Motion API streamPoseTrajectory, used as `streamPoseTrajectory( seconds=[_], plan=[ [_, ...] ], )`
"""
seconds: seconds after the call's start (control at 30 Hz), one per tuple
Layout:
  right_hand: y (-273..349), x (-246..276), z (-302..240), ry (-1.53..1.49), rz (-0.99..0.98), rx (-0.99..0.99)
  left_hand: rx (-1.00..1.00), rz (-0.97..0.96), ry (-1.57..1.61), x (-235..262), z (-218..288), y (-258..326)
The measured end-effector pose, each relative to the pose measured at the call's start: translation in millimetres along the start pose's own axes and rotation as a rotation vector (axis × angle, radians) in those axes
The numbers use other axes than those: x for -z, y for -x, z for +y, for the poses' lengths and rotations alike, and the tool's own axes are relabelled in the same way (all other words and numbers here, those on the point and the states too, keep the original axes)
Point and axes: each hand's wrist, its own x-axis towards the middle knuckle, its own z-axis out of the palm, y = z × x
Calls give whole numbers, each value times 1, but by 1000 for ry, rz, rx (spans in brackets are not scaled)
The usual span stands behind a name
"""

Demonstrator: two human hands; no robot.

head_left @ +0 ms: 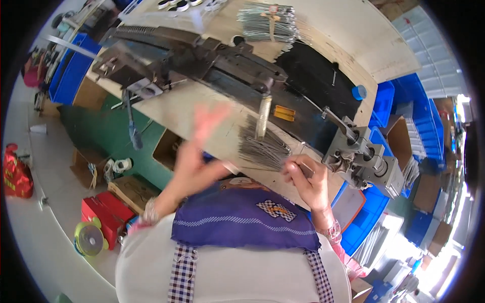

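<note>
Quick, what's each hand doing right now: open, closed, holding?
Left hand: open and spread, motion-blurred.
Right hand: closed, seemingly holding a thin metal piece.

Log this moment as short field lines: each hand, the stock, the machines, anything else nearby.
Left hand: open, fingers spread, motion-blurred, apparently holding nothing
Right hand: fingers curled, seemingly on a thin grey metal piece
Stock: loose pile of thin grey metal wires on the pale wooden table
Machines: long dark metal machine; silver-grey metal fixture
Nearby: small yellow rectangular block; tied bundle of silver wires
</note>
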Motion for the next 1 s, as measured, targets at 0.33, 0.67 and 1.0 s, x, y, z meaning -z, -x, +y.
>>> streamPoseTrajectory(
  seconds=[0.33, 0.67, 1.0],
  plan=[
    [-31, 20, -69, 351, 334, 113, 116, -305, 305, -8, -6, -41],
    [-83, 45, -30, 1138, 278, 573, 720, -185, 1136, -84, 0, -53],
    [-99, 64, -58, 897, 113, 411, 360, 112, 2071, 29, -48, -38]
  ],
)
